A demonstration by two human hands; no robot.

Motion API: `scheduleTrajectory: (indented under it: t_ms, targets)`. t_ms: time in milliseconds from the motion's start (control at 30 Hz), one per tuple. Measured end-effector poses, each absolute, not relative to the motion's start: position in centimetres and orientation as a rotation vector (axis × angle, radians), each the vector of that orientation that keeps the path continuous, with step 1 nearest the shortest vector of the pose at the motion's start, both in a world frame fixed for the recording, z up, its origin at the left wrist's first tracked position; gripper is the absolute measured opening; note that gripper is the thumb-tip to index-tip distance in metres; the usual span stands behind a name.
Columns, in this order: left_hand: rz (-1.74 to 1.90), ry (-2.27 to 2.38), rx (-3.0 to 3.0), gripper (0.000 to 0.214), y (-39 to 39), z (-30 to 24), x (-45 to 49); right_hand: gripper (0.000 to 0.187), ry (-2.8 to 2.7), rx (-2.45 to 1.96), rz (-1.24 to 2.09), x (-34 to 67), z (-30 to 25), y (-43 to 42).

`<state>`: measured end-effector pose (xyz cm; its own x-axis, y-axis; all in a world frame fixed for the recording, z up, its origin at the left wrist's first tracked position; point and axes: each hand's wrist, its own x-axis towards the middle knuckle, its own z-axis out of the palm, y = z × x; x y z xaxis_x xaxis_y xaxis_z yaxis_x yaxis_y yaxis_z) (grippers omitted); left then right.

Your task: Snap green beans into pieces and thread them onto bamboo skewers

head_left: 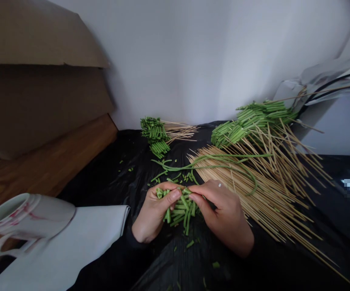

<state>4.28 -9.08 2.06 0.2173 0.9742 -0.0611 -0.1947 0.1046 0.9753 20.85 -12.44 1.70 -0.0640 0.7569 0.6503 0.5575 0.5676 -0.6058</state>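
My left hand and my right hand meet over a black plastic sheet, both closed around a small bundle of short green bean pieces. The pieces stick out between the fingers and hang below them. A ring shows on my right hand. Just behind the hands lie long uncut green beans, draped over a spread of bamboo skewers.
Skewered bean bundles lie at the back centre, and a bigger heap of them at the back right. A white mug stands on white paper at the left. Cardboard leans against the wall. Green scraps dot the sheet.
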Motion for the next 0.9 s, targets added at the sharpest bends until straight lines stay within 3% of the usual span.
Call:
scheduleTrajectory:
  t_ms: [500,900]
  targets:
    - [1.195,0.690,0.483,0.013,-6.3,3.7,1.8,0.012,-1.626,-1.175,0.448,21.5,1.0,-11.6]
    - [0.921,1.033,1.195,0.024,-8.3,2.4,3.4,0.011,-1.785,-1.142,0.326,21.0,1.4,-12.1]
